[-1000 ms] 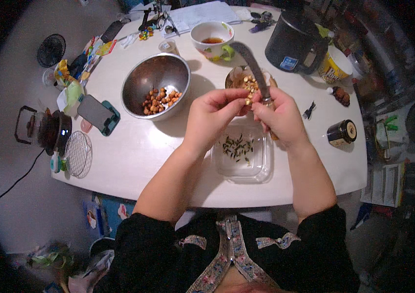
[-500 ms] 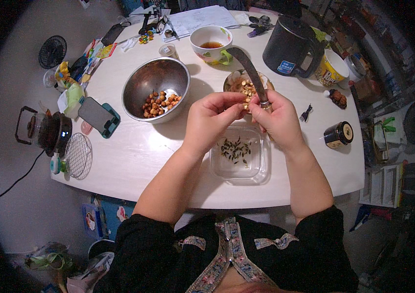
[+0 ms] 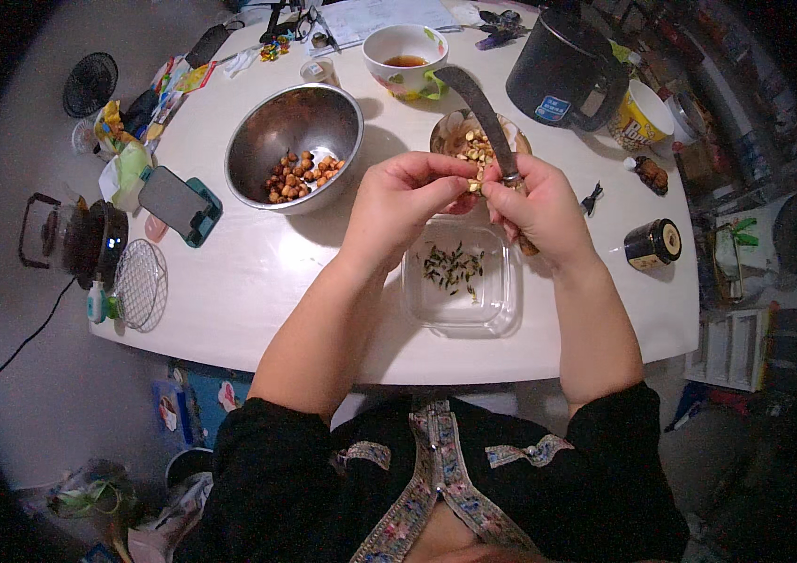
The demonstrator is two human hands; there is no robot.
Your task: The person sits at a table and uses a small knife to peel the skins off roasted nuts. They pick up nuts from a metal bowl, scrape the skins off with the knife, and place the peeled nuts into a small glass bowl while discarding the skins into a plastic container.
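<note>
Close together over the table's middle, both my hands are closed. My right hand grips the handle of a knife with a dark curved blade pointing up and away. My left hand pinches a small pale lotus seed against the right fingertips. Behind them, a patterned bowl holds pale split seeds, partly hidden by the blade. Below my hands, a clear square container holds thin green seed germs. At left, a steel bowl holds brown round seeds.
A cup of brown liquid and a large black mug stand at the back. To the right are a dark jar and a yellow tub. A phone on a stand and a wire rack lie left.
The whole view has shifted slightly, so the table sits higher in the picture. My hands keep close together, and the knife's handle end now shows below my right hand.
</note>
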